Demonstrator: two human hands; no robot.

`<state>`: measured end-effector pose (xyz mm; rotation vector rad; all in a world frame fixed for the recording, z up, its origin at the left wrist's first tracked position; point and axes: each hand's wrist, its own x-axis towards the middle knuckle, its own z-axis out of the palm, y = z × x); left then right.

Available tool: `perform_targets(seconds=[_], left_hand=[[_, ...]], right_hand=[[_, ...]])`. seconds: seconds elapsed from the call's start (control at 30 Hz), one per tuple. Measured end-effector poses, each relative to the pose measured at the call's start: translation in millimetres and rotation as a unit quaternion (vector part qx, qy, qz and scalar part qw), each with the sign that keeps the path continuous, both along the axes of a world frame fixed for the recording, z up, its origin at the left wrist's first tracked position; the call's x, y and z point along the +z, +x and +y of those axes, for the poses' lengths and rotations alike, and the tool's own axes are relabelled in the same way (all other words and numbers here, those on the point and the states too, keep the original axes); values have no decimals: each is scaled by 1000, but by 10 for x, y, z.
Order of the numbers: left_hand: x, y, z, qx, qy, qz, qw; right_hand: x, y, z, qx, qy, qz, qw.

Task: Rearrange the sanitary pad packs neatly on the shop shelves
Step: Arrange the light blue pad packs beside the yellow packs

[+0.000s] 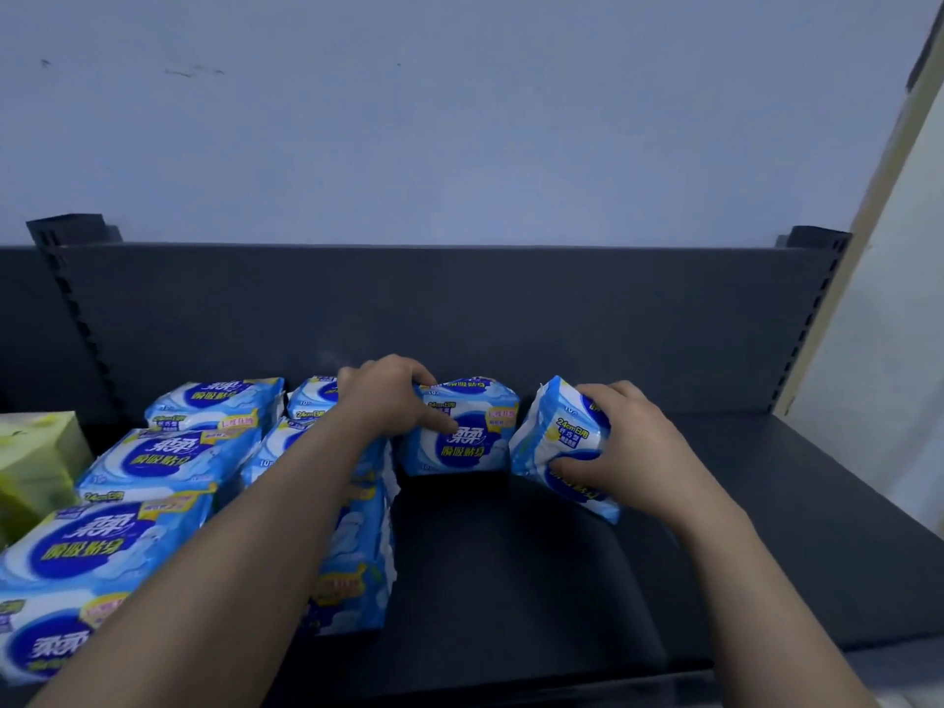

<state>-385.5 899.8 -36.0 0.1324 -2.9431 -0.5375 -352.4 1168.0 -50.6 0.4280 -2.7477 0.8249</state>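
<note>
We look down on a dark grey metal shelf (511,580) with a matching back panel (459,309), its right half bare. On the left half lie rows of blue-and-white soft plastic sanitary pad packs (148,462), reaching from the near edge to the far panel. A pale green wrapped pack (36,462) sits at the far left.

At the far middle stands one upright blue-and-white pad pack (462,436). Our left grip (388,396) grasps it, fingers curled over the top and thumb on its face. Just beside it to the right, our right grip (628,436) clasps a tilted blue-and-white pad pack (567,442), which leans away from its neighbour.

We judge that the tilted pack could flop rightward once released, since nothing props it on that side and the wrapper looks slick. Our left forearm crosses above the near packs and could nudge them out of line.

We read "24cm", "10" and "瞬吸贴身" on the wrappers. The large white logo is too stylised to make out.
</note>
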Motion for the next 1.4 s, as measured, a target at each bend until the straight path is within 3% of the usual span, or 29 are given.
perform_targets(seconds=[0.13, 0.27, 0.6, 0.8, 1.0, 1.2, 1.4], left_hand=[[-16, 178, -35, -4, 9, 14, 1000], [-21, 341, -12, -21, -54, -21, 998], [-30, 482, -21, -52, -12, -41, 998], [-95, 571, -104, -41, 32, -66, 996], [-71, 1020, -274, -12, 80, 52, 995], [-175, 1412, -351, 24, 84, 115, 990], [-299, 1597, -339, 57, 74, 142, 986]], right_hand=[[-19, 113, -32, 21, 19, -9, 1000], [-46, 247, -79, 39, 54, -17, 998], [6, 538, 1, 23, 71, -29, 997], [-37, 697, -190, 64, 72, -14, 995], [-80, 748, -571, 116, 111, -22, 987], [-97, 773, -847, 157, 168, 25, 973], [-223, 759, -924, 166, 160, 42, 972]])
